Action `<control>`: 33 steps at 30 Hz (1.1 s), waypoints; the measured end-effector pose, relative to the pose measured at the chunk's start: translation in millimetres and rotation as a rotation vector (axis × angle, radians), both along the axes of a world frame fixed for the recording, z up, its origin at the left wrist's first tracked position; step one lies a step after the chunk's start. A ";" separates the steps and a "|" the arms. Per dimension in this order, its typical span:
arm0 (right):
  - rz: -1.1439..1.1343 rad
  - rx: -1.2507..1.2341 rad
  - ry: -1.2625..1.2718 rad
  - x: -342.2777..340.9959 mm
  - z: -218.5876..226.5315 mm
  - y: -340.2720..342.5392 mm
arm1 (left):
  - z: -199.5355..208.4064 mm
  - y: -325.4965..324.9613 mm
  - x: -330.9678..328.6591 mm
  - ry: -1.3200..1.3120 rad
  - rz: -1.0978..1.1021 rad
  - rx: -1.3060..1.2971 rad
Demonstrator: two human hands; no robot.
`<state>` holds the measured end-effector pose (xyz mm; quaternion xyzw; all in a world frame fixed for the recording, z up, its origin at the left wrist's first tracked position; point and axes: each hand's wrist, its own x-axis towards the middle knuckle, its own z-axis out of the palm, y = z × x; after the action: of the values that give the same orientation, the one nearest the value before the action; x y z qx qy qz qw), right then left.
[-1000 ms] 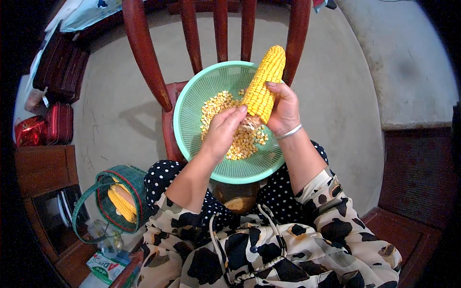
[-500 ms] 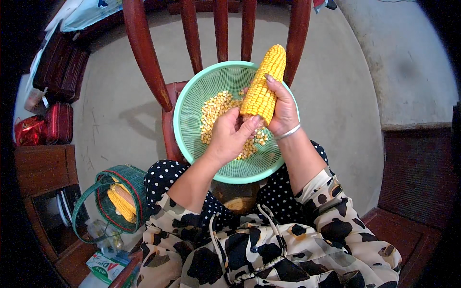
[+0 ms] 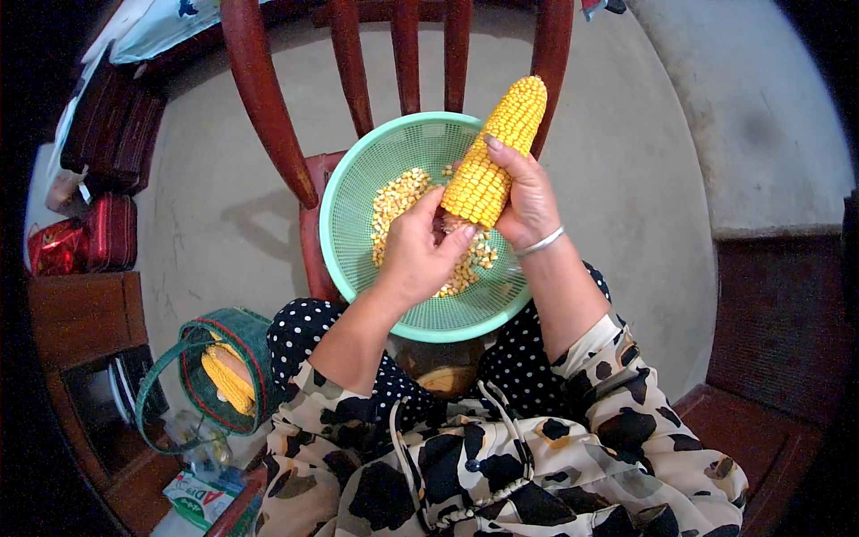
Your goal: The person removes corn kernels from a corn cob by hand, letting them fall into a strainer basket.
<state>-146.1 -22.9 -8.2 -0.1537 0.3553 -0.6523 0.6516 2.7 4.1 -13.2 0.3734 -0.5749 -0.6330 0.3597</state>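
A large yellow corn cob [image 3: 497,152] slants up to the right above a mint-green plastic colander [image 3: 337,234]. My right hand [image 3: 530,199], with a silver bangle at the wrist, wraps round its right side, thumb lying across the kernels. At the cob's lower end my left hand [image 3: 419,249] is closed, thumb and fingers gripping the stripped pinkish base. Loose corn kernels [image 3: 395,208] lie in the colander beneath, some hidden by my hands.
The colander rests on a dark red wooden chair [image 3: 324,170] with a slatted back. At lower left, a green handled basket [image 3: 199,394] holds corn cobs [image 3: 228,376]. Near it lie a plastic bag [image 3: 204,443] and a green-and-white package [image 3: 201,495]. A red case [image 3: 111,231] sits on the cabinet at left.
The cob's top has tilted slightly further right, and its base has shifted a little left. Both hands keep their grip. The colander has moved slightly left.
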 end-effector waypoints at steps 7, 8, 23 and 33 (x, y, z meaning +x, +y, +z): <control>0.032 0.030 -0.030 3.9 -1.9 0.7 | -3.5 -1.3 3.4 -0.135 0.048 -0.158; 0.043 0.057 -0.037 2.8 -2.0 1.5 | 2.8 -1.9 3.9 -0.131 0.045 -0.156; 0.063 0.160 -0.190 2.4 -2.2 -0.9 | -5.2 -12.3 12.3 -0.119 0.275 0.098; 0.076 0.125 -0.116 4.9 -7.8 1.1 | 1.6 2.7 -5.5 0.047 0.151 0.143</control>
<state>-141.2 -21.7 -15.9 -0.0884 0.3508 -0.6114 0.7038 -2.8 6.8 -11.6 0.4254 -0.4898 -0.6522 0.3922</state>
